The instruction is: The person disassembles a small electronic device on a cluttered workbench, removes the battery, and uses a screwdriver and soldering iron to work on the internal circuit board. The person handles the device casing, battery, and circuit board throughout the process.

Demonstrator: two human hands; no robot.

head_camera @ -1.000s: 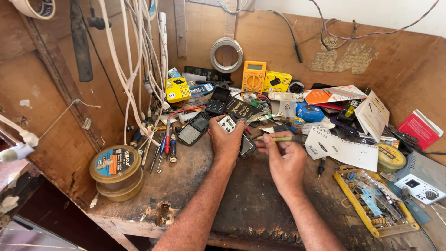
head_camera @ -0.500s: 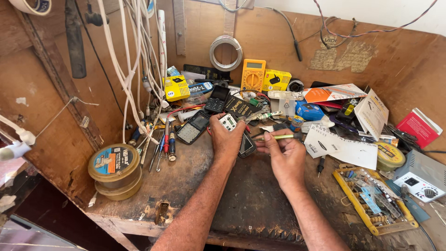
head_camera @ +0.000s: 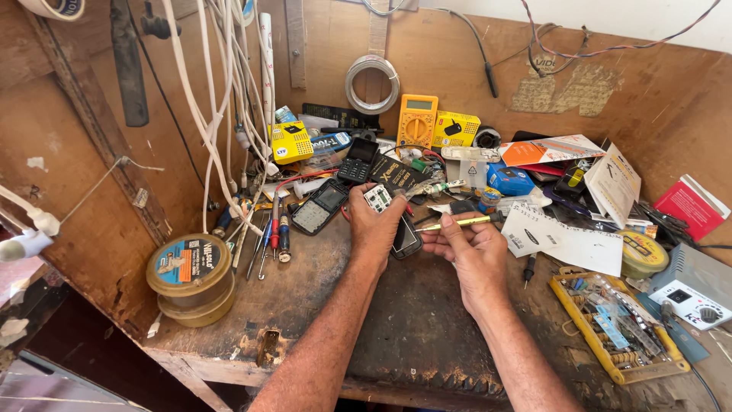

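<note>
My left hand (head_camera: 374,225) holds a small white circuit board (head_camera: 377,197) up between thumb and fingers, just above a dark phone body (head_camera: 406,238) lying on the bench. My right hand (head_camera: 473,248) grips a thin yellow-green tool (head_camera: 455,223), held level with its tip pointing left toward the board. Metal tweezers (head_camera: 431,188) lie just behind the two hands.
A wooden workbench (head_camera: 305,305) carries a yellow multimeter (head_camera: 417,120), several phones (head_camera: 320,206), screwdrivers (head_camera: 278,229), a round tin (head_camera: 191,275), a yellow parts tray (head_camera: 610,328), papers (head_camera: 564,240) and a soldering station (head_camera: 690,294). White cables (head_camera: 213,99) hang at left.
Both hands stay at the same spot over the phone body. The yellow-green tool has shifted slightly in my right hand. Nothing else has moved.
</note>
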